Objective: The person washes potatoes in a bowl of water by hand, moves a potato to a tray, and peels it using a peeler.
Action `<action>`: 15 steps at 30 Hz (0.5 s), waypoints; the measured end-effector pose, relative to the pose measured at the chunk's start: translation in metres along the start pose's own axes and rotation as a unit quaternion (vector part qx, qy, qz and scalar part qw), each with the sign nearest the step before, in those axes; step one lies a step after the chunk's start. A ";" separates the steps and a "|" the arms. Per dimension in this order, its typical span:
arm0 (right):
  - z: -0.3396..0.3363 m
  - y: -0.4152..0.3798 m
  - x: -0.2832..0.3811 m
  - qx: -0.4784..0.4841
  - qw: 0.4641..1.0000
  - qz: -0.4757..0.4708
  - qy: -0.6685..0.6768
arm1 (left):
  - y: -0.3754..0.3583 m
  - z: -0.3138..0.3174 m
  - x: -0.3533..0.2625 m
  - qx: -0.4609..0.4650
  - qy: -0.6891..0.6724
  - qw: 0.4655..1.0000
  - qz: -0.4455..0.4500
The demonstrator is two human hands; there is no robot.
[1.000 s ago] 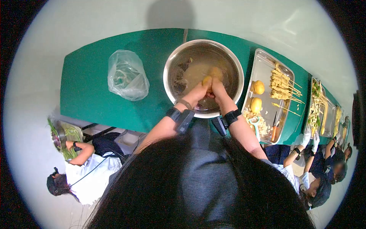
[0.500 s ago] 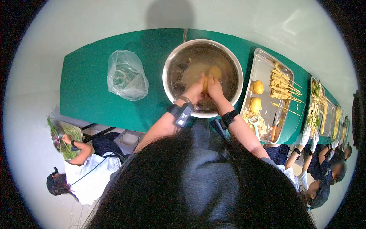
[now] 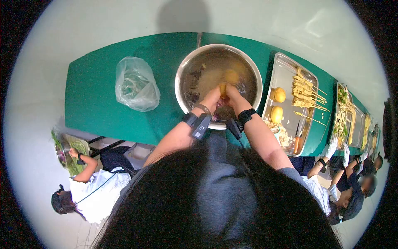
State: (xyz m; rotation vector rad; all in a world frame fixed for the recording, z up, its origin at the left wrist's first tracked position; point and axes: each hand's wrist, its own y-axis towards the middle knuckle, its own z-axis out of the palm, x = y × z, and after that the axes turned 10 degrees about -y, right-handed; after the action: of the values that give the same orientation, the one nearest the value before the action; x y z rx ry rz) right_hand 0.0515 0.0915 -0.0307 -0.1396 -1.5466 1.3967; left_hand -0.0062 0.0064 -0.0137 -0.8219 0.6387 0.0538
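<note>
A large steel bowl (image 3: pixel 182 66) of murky water stands on the green table (image 3: pixel 99 99). Both my hands reach into it. My left hand (image 3: pixel 212 96) and my right hand (image 3: pixel 233 96) are pressed together around a yellow potato (image 3: pixel 223 89) just above the water. A second potato (image 3: pixel 231 76) lies in the water a little beyond my fingers. Dark peel scraps float at the bowl's left side. Black bands sit on both my wrists.
A clear plastic bag (image 3: pixel 137 83) with green scraps lies left of the bowl. To the right a steel tray (image 3: pixel 286 68) holds two peeled potatoes (image 3: pixel 278 94), skewers (image 3: pixel 304 93), a peeler and a knife (image 3: pixel 297 139). Other people work at my left and far right.
My hands have drawn slightly nearer to me in the bowl while still turning the potato between them. The person at the left has shifted a little.
</note>
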 end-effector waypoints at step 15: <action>0.004 -0.017 0.017 -0.027 0.999 -0.022 -0.031 | -0.011 -0.001 0.007 -0.075 0.023 0.992 0.099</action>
State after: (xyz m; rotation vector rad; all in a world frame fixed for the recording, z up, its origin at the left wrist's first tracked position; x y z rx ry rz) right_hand 0.0487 0.0946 -0.0069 -0.0966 -1.6295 1.3367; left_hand 0.0017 -0.0038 -0.0106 -0.9039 0.7653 0.2667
